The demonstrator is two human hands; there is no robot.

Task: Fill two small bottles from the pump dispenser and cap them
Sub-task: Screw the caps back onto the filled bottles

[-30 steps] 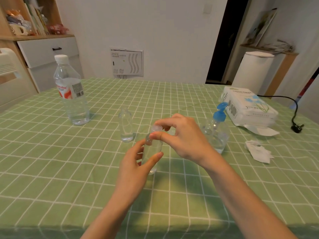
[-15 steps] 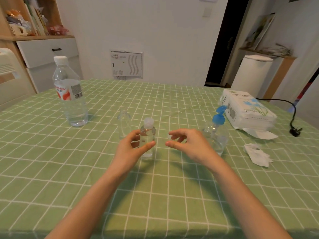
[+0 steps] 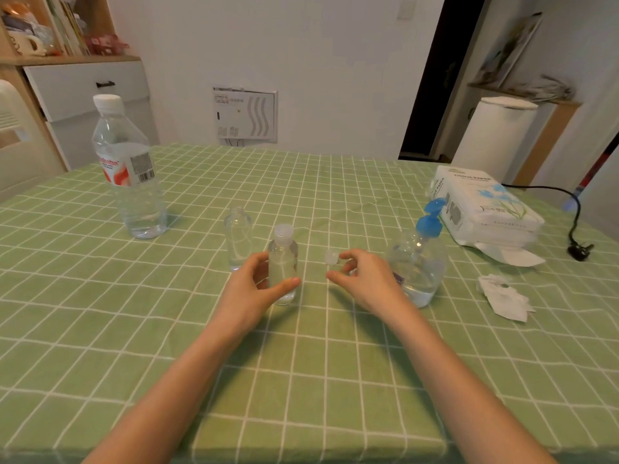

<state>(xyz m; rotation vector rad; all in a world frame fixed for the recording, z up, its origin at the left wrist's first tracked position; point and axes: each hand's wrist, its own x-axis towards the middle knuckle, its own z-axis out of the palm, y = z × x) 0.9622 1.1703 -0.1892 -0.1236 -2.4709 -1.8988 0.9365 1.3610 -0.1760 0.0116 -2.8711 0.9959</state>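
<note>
Plenty of bare green checked tablecloth [image 3: 167, 329] between the near table edge and both hands, forearms crossing that edge. Also a wide open strip left of centre, between the water bottle [image 3: 130, 175] and the small bottles. Tighter on the right: pump dispenser [image 3: 418, 262] just beside the right hand [image 3: 365, 283], with the tissue pack [image 3: 482, 205], crumpled tissue [image 3: 502, 296] and black plug [image 3: 581, 252] out toward the right edge.

Gripping the capped small bottle [image 3: 283, 272] with the left hand [image 3: 254, 289], thumb in front, fingers curled behind. Standing upright on the cloth, mid-table. Open-necked small bottle [image 3: 238, 239] just behind and left of it, clear of the hand. Loose cap [image 3: 331, 256] right at the index fingertip of the right hand, fingers curled, thumb lower and apart. Can't tell if actually pinching it or just touching.

Reads "TISSUE PAPER" on the pack, blue flowers printed beside. Red-and-white label with a barcode on the water bottle, brand word too blurry. Small sticker low on the dispenser, unreadable.
</note>
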